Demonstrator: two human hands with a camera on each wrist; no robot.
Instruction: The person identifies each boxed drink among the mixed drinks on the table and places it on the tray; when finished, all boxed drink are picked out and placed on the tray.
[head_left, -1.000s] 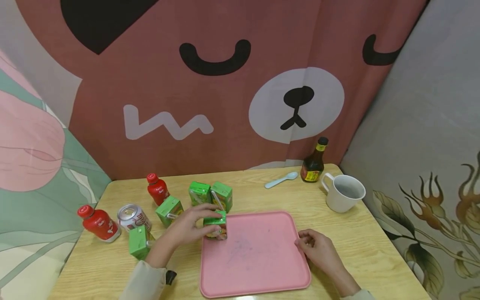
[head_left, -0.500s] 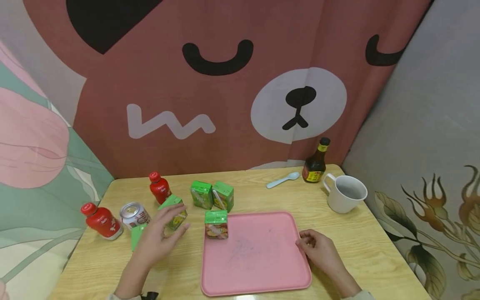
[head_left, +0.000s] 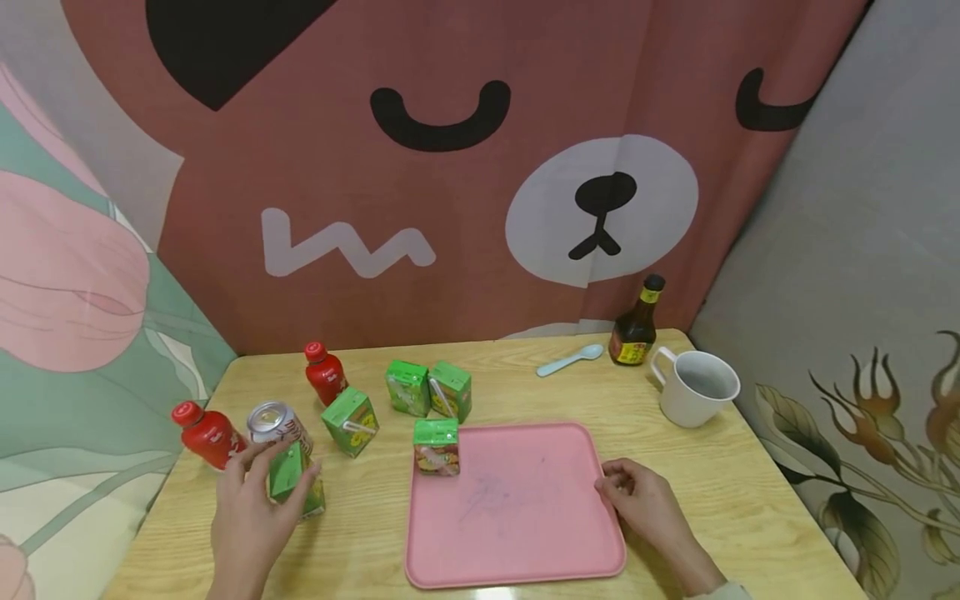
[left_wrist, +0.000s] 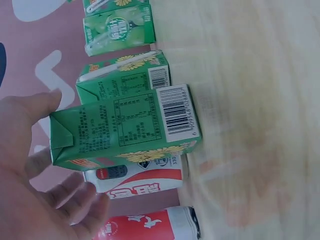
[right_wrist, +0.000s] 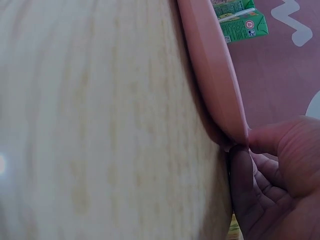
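At nine o'clock from the pink tray [head_left: 517,517]: a green carton [left_wrist: 132,127]

The left hand [head_left: 251,512] was spread around the carton; I could not tell whether it touched. The right hand [head_left: 647,504] pinched the tray's rim at three o'clock.

At far right, a light-blue spoon [head_left: 572,360], a sauce bottle [head_left: 634,330] and a white mug [head_left: 688,400]; at left, a drink can [head_left: 276,427] between two red bottles [head_left: 327,377].

Head view forward-down, wrist views close, tabletop [head_left: 517,398] shared
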